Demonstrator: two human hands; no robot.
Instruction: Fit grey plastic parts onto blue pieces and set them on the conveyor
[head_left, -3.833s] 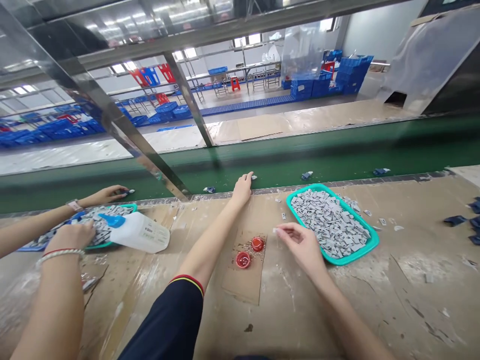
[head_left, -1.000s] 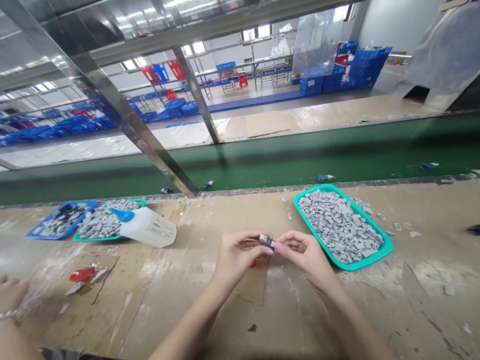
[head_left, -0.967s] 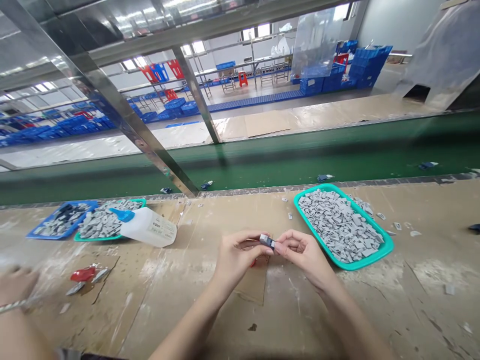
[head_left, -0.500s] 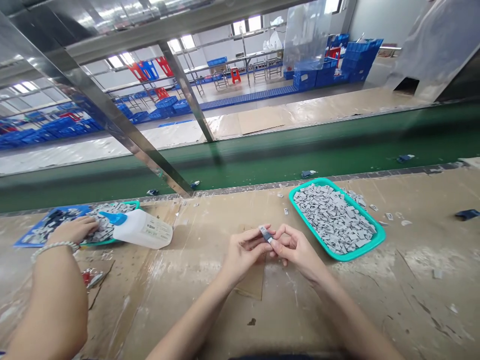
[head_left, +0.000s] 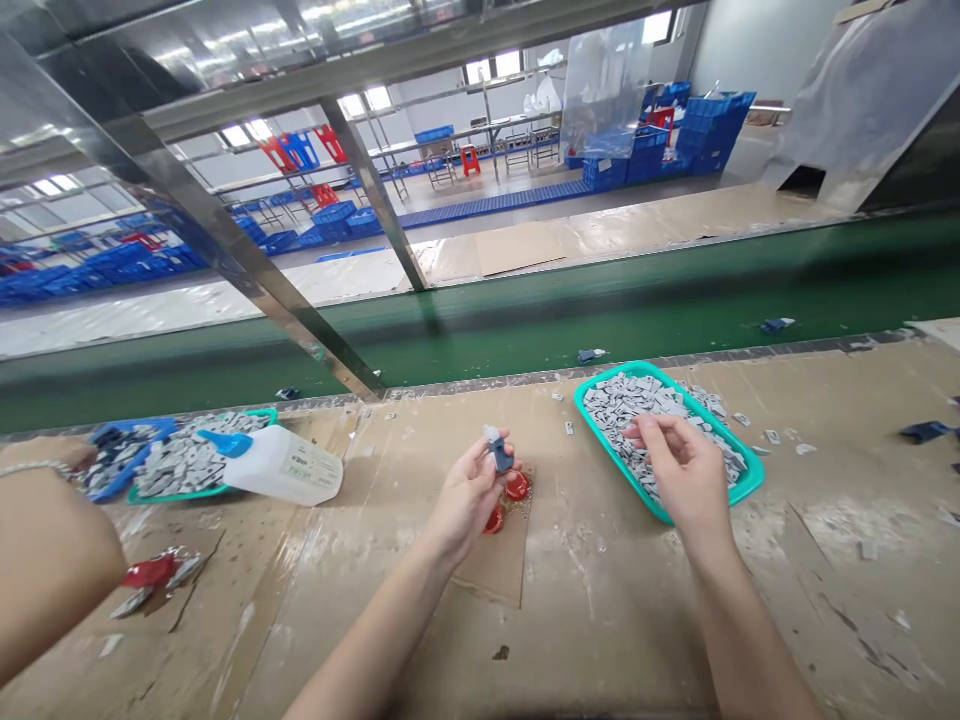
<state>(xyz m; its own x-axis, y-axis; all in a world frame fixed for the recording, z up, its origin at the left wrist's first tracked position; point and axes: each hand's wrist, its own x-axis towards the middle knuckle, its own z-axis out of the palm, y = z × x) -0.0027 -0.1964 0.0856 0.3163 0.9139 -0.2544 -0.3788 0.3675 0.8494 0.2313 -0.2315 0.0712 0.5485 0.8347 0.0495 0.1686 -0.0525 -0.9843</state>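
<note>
My left hand (head_left: 474,490) grips a small dark blue plastic piece (head_left: 501,456) with a pale tip, held up above the table. Over the turquoise tray (head_left: 752,482) hovers my right hand (head_left: 686,465), its thumb and forefinger drawn together; whether anything is between them cannot be made out. Small flat grey pieces (head_left: 630,395) fill that tray. Below my left hand, two red blobs (head_left: 517,486) of wet-looking material lie on a cardboard sheet (head_left: 495,580).
A white bottle with a blue nozzle (head_left: 296,468) lies left, by another turquoise tray (head_left: 139,497) and a blue tray (head_left: 154,432). A co-worker's arm (head_left: 52,540) reaches in there. Beyond runs a green belt (head_left: 487,335) carrying dark parts; a metal post (head_left: 300,335) stands before it.
My right hand has left the blue piece and moved right, over the tray. My left hand keeps the piece, uncovering the red blobs. The co-worker's arm moved left; belt parts shifted left.
</note>
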